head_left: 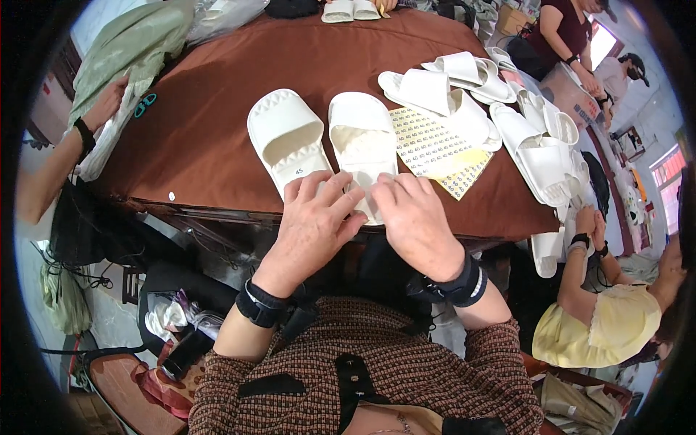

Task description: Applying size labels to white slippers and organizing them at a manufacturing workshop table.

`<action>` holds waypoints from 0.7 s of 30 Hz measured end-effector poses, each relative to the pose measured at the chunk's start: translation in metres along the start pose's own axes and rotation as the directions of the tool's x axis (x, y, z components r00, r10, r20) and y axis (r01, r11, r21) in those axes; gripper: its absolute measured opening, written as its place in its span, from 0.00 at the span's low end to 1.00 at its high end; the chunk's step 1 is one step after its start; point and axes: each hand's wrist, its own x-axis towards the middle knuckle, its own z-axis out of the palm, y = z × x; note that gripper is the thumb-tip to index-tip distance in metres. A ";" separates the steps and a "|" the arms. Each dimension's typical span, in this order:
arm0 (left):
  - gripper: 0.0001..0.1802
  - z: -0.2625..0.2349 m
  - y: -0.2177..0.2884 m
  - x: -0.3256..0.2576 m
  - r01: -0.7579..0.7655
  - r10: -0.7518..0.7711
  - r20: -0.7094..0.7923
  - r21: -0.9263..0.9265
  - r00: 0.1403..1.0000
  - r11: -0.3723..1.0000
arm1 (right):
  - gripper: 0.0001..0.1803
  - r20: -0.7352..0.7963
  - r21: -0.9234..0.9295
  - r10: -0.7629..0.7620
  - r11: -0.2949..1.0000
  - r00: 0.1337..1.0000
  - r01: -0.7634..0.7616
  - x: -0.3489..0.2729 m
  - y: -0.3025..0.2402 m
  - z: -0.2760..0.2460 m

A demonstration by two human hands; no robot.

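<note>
Both hands meet at the near edge of the brown cloth-covered table (pixel 210 138). Left hand (pixel 313 217) lies flat, fingers spread, across the heel ends of two smooth white moulded slide slippers. Right hand (pixel 415 217) curls loosely, fingertips pressing the heel of the right slipper (pixel 362 141). Beside it, the left slipper (pixel 285 138) shows a ridged toe edge. Just right of them lies a yellow-backed sticker sheet (pixel 435 148) dotted with small round labels.

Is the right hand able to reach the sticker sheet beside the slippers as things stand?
Probably yes: the right hand rests at the slipper heel, and the sticker sheet lies uncovered just beyond it.
</note>
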 end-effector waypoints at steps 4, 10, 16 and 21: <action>0.21 0.001 0.000 0.000 -0.006 0.006 -0.004 -0.002 1.000 1.000 | 0.17 0.007 -0.102 0.006 0.995 1.000 -0.005 -0.005 -0.008 0.006; 0.21 -0.001 0.000 0.000 -0.008 0.008 0.004 0.008 1.000 1.000 | 0.13 0.010 -0.001 -0.012 1.000 1.000 0.012 -0.007 -0.005 -0.003; 0.21 -0.004 0.001 -0.001 0.027 -0.026 0.041 -0.016 0.999 1.000 | 0.12 -0.014 0.241 0.001 0.970 1.000 0.003 0.000 0.017 -0.024; 0.20 -0.007 0.001 0.000 0.014 -0.013 0.028 -0.047 1.000 0.999 | 0.11 -0.111 0.216 -0.025 0.975 0.993 0.049 0.030 0.042 -0.026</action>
